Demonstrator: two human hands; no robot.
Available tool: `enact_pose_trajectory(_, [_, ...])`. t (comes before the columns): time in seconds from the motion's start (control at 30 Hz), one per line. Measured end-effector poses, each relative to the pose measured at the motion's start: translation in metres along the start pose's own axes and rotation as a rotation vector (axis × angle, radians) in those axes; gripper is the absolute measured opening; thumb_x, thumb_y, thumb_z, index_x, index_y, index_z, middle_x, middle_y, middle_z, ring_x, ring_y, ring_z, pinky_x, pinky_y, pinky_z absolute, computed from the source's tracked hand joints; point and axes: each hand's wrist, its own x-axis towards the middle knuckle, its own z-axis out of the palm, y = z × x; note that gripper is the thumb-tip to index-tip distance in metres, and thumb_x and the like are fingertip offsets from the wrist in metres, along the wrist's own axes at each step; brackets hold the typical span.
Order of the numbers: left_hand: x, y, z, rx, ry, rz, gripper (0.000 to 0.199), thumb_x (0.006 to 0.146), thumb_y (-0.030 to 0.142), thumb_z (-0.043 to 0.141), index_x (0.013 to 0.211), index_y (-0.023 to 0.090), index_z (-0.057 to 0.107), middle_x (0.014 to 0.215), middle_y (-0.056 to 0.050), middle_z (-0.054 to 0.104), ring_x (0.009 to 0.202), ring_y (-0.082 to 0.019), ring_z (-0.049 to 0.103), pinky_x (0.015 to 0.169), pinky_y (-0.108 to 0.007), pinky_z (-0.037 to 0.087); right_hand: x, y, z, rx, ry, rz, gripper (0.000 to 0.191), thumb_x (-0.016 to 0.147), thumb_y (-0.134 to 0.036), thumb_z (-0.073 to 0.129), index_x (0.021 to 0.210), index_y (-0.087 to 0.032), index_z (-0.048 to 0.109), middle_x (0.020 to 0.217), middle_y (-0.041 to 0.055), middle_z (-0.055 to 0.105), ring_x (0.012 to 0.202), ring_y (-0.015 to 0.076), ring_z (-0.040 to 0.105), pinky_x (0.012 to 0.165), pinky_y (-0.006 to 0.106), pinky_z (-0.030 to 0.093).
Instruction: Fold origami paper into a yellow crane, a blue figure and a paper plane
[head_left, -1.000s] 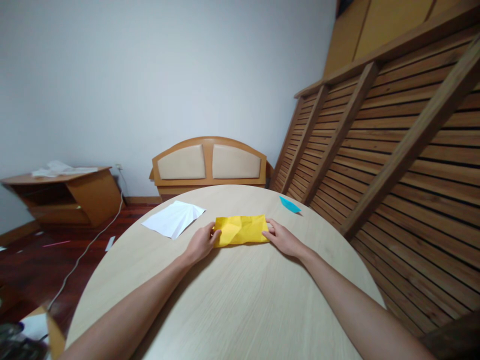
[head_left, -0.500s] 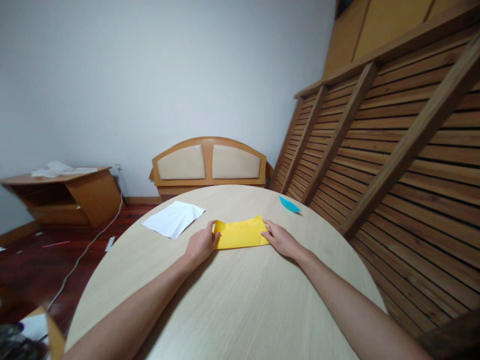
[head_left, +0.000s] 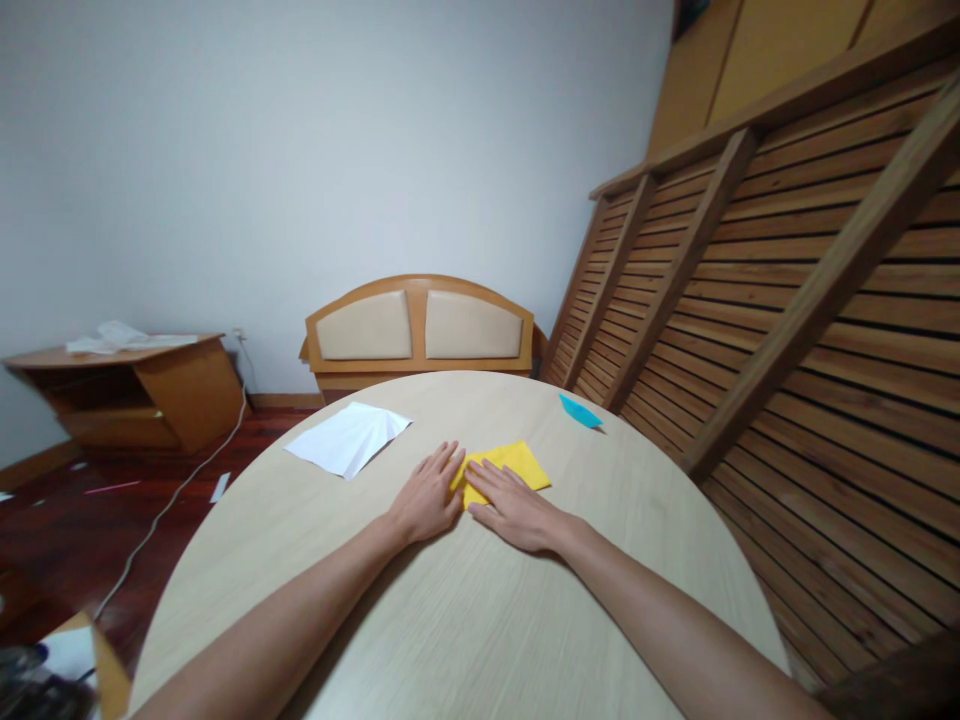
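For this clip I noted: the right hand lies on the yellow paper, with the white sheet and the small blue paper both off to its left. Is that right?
Not quite: the small blue paper is to the right of the yellow paper, as the current head view shows. The right hand and white sheet are as you noted.

Yellow paper (head_left: 530,464) partly hidden: right hand (head_left: 517,510) covers its near-left part, left hand (head_left: 431,497) its left end; folds under the palms can't be read. Forearms (head_left: 292,600) cut off at bottom edge, round table (head_left: 465,630) too. Slatted wooden panel (head_left: 675,330) cropped at right. Near-left box (head_left: 110,668) cropped, dark contents (head_left: 30,680) blurred. White stuff (head_left: 116,337) on left cabinet (head_left: 191,395) unidentifiable.
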Motion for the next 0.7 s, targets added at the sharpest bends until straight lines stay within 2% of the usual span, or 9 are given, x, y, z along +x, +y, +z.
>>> enact_pose_trajectory(0.1, [-0.001, 0.0, 0.0, -0.068, -0.173, 0.037, 0.06, 0.095, 0.035, 0.032, 0.152, 0.018, 0.027, 0.161, -0.009, 0.021, 0.151, -0.022, 0.016, 0.124, -0.046, 0.019, 0.0, 0.004, -0.001, 0.013, -0.059, 0.003, 0.067, 0.1, -0.061, 0.022, 0.155, -0.023, 0.028, 0.162, 0.0052, 0.017, 0.151, 0.0246, 0.01, 0.122, 0.047, 0.008])
enact_pose_trajectory(0.17, [-0.003, 0.002, -0.002, -0.074, -0.248, 0.052, 0.059, 0.097, 0.038, 0.027, 0.153, 0.018, 0.025, 0.161, -0.009, 0.022, 0.151, -0.022, 0.016, 0.124, -0.048, 0.017, 0.0, 0.012, -0.004, -0.002, -0.067, 0.054, 0.067, 0.1, -0.06, 0.021, 0.154, -0.022, 0.029, 0.162, 0.0054, 0.018, 0.15, 0.0244, 0.01, 0.122, 0.046, 0.008])
enact_pose_trajectory(0.23, [-0.006, 0.007, -0.006, -0.058, -0.277, 0.055, 0.06, 0.098, 0.041, 0.024, 0.153, 0.018, 0.024, 0.162, -0.009, 0.02, 0.151, -0.022, 0.013, 0.124, -0.048, 0.015, -0.002, 0.022, -0.008, -0.041, -0.05, 0.144, 0.068, 0.1, -0.059, 0.021, 0.155, -0.019, 0.028, 0.162, 0.0071, 0.019, 0.15, 0.0247, 0.01, 0.122, 0.045, 0.009])
enact_pose_trajectory(0.4, [-0.013, 0.024, -0.009, -0.017, -0.297, 0.055, 0.063, 0.097, 0.048, 0.024, 0.153, 0.019, 0.024, 0.162, -0.011, 0.017, 0.151, -0.027, 0.013, 0.123, -0.049, 0.017, -0.005, 0.041, -0.013, -0.154, 0.019, 0.378, 0.068, 0.1, -0.053, 0.024, 0.155, -0.012, 0.027, 0.162, 0.0098, 0.016, 0.15, 0.0287, 0.009, 0.12, 0.052, 0.006])
enact_pose_trajectory(0.47, [-0.015, 0.031, -0.01, -0.003, -0.27, 0.068, 0.063, 0.097, 0.05, 0.025, 0.152, 0.019, 0.027, 0.161, -0.012, 0.021, 0.151, -0.028, 0.016, 0.123, -0.049, 0.02, -0.005, 0.037, -0.013, -0.176, 0.073, 0.359, 0.067, 0.1, -0.051, 0.025, 0.153, -0.011, 0.03, 0.161, 0.0106, 0.02, 0.15, 0.0276, 0.009, 0.121, 0.05, 0.003])
enact_pose_trajectory(0.53, [-0.017, 0.037, -0.01, 0.005, -0.24, 0.092, 0.063, 0.097, 0.052, 0.026, 0.151, 0.02, 0.031, 0.159, -0.012, 0.026, 0.15, -0.029, 0.019, 0.122, -0.049, 0.022, -0.004, 0.028, -0.01, -0.149, 0.104, 0.274, 0.066, 0.1, -0.052, 0.025, 0.152, -0.012, 0.033, 0.161, 0.0098, 0.022, 0.15, 0.0251, 0.01, 0.121, 0.047, 0.001])
enact_pose_trajectory(0.63, [-0.018, 0.039, -0.011, -0.002, -0.216, 0.119, 0.063, 0.096, 0.057, 0.024, 0.149, 0.024, 0.035, 0.159, -0.009, 0.027, 0.149, -0.029, 0.022, 0.121, -0.049, 0.024, -0.002, 0.013, -0.005, -0.031, 0.038, 0.159, 0.07, 0.099, -0.06, 0.019, 0.154, -0.017, 0.03, 0.161, 0.0062, 0.023, 0.15, 0.023, 0.011, 0.121, 0.044, 0.006])
enact_pose_trajectory(0.7, [-0.019, 0.038, -0.012, -0.01, -0.216, 0.13, 0.063, 0.096, 0.059, 0.021, 0.148, 0.027, 0.036, 0.16, -0.007, 0.026, 0.148, -0.029, 0.023, 0.121, -0.049, 0.024, -0.001, 0.011, -0.004, 0.007, -0.021, 0.14, 0.073, 0.098, -0.064, 0.017, 0.155, -0.019, 0.028, 0.161, 0.0051, 0.022, 0.15, 0.0239, 0.01, 0.121, 0.044, 0.007])
